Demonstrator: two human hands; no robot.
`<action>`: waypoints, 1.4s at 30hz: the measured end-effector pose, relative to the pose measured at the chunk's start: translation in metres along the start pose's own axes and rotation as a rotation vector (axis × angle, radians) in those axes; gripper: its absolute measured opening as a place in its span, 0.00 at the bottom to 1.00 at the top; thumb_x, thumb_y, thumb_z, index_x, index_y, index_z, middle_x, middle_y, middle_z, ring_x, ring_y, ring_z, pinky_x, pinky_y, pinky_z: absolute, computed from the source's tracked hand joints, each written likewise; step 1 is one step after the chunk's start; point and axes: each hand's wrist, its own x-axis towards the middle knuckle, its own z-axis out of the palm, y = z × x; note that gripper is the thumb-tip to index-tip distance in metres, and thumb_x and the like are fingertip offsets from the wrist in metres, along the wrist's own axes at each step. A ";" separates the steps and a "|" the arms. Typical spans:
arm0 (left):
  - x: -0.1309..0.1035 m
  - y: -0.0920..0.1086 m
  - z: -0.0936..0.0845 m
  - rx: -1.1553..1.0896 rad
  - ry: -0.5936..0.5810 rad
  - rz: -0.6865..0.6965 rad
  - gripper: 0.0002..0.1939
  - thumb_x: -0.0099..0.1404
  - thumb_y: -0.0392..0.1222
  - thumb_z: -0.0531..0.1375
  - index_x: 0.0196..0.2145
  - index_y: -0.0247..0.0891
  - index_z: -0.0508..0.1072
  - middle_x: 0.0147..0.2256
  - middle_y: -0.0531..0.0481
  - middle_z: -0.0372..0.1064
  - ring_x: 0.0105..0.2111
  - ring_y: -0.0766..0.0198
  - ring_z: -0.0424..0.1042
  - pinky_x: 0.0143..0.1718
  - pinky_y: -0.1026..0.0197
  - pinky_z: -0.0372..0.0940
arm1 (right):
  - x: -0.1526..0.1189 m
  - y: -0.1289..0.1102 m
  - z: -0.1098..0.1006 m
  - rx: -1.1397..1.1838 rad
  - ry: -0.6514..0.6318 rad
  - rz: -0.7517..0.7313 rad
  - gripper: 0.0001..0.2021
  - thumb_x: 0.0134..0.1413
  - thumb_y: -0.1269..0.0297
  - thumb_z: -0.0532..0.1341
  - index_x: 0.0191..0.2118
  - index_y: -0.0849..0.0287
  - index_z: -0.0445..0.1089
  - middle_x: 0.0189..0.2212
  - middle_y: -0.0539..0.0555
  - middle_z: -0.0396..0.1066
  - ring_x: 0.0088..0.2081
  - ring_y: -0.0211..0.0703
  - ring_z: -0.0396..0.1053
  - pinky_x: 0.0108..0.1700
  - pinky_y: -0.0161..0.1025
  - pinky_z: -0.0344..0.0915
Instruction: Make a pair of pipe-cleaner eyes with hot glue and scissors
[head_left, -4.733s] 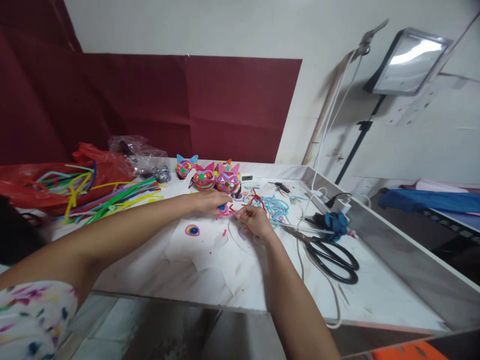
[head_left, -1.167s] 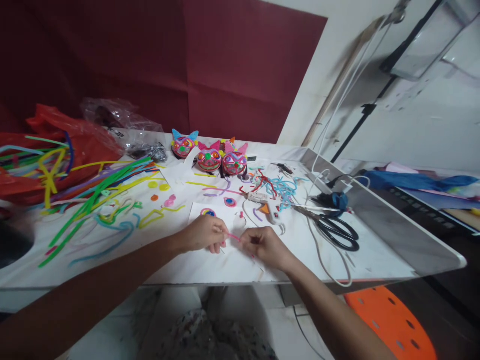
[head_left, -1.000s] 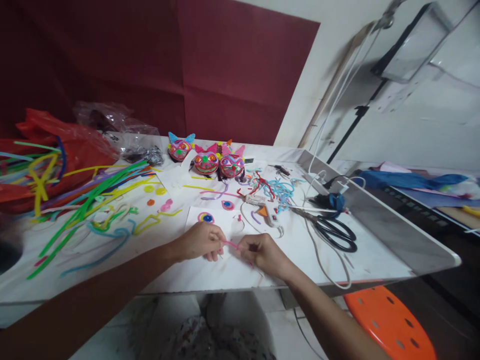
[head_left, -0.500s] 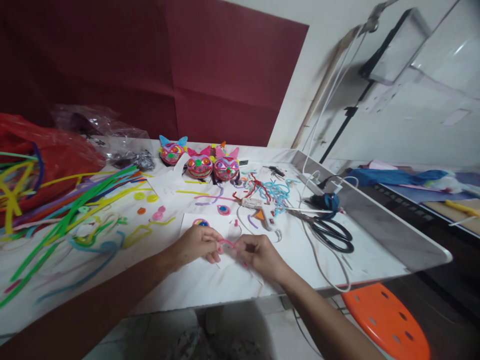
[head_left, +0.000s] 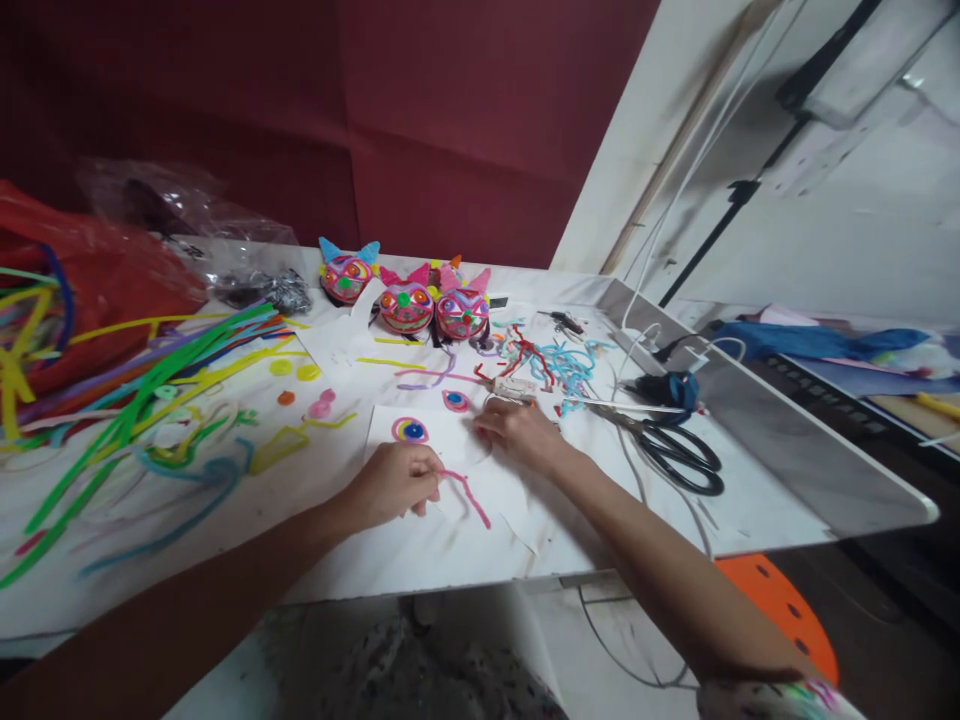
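Note:
My left hand (head_left: 397, 480) is closed in a pinch on a fuzzy pink pipe cleaner (head_left: 472, 498), whose bent free end hangs over the white paper (head_left: 382, 418). My right hand (head_left: 519, 432) is down at the paper's right side with fingers curled together; what is at its fingertips is hidden. It partly covers a glue gun (head_left: 514, 386) lying just behind it. On the paper, near my left hand, lies a coiled eye shape (head_left: 411, 431) in pink, yellow and blue. A second, pink-and-blue eye shape (head_left: 455, 400) lies beyond my right fingertips.
Black-handled scissors (head_left: 679, 455) lie right of the glue gun, near a white cable. Several decorated animal heads (head_left: 405, 305) stand at the back. Loose pipe cleaners (head_left: 157, 385) and a red bag (head_left: 105, 280) fill the left. An orange stool (head_left: 780, 610) stands below the right edge.
My right hand has let go of the pink pipe cleaner and moved forward toward the glue gun. My left hand still holds the pipe cleaner. The view has shifted slightly.

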 end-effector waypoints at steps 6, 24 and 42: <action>0.000 -0.017 0.004 0.096 0.039 0.122 0.05 0.56 0.36 0.57 0.25 0.38 0.72 0.19 0.55 0.68 0.17 0.69 0.65 0.19 0.68 0.55 | 0.007 0.000 0.006 -0.105 -0.030 -0.049 0.09 0.64 0.71 0.58 0.37 0.61 0.76 0.39 0.60 0.77 0.37 0.45 0.74 0.34 0.36 0.59; 0.016 -0.012 -0.045 0.205 0.453 0.176 0.09 0.57 0.42 0.58 0.29 0.37 0.77 0.18 0.55 0.70 0.20 0.66 0.68 0.23 0.67 0.58 | 0.066 -0.015 0.013 0.866 0.082 -0.162 0.08 0.53 0.72 0.59 0.35 0.63 0.75 0.28 0.51 0.75 0.29 0.37 0.69 0.32 0.32 0.62; 0.036 -0.037 -0.070 0.396 0.467 0.286 0.07 0.54 0.34 0.63 0.28 0.38 0.82 0.28 0.51 0.77 0.26 0.66 0.72 0.33 0.65 0.67 | 0.097 -0.050 -0.004 0.073 -0.063 -0.390 0.12 0.66 0.73 0.56 0.52 0.61 0.71 0.37 0.58 0.75 0.36 0.41 0.70 0.35 0.34 0.56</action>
